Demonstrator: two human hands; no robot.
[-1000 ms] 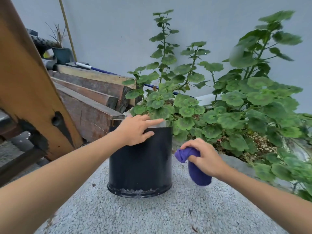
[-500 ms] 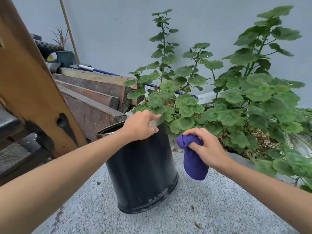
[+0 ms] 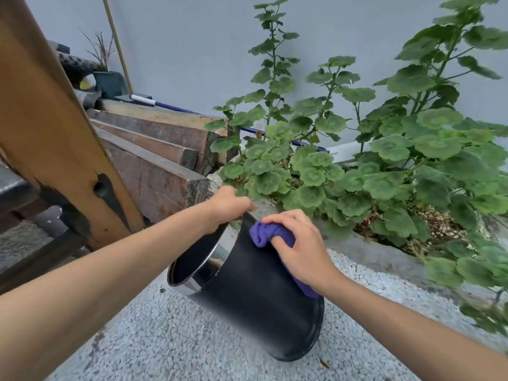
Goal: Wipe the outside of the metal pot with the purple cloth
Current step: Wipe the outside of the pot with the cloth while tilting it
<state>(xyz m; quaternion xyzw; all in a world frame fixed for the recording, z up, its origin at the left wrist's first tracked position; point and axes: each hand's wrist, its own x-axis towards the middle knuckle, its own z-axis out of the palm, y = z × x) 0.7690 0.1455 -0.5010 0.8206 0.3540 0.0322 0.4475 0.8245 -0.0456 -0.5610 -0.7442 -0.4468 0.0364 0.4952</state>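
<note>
The metal pot [image 3: 255, 303] is black outside and shiny inside. It leans far over toward me and to the left, its open mouth facing left, its base edge resting on the gravel floor. My left hand [image 3: 228, 207] grips the upper rim. My right hand [image 3: 299, 248] presses the bunched purple cloth [image 3: 265, 233] against the upper outside wall of the pot, just below the rim. Part of the cloth is hidden under my palm.
Leafy green plants [image 3: 357, 166] grow in a stone-edged bed behind and to the right of the pot. Stacked wooden beams [image 3: 154, 171] lie at the back left. A slanted wooden post [image 3: 52, 133] stands at the left. The floor [image 3: 165, 339] is grey gravel.
My left hand has tipped the pot from upright to a steep lean toward me. My right hand has brought the cloth from beside the pot onto its outer wall.
</note>
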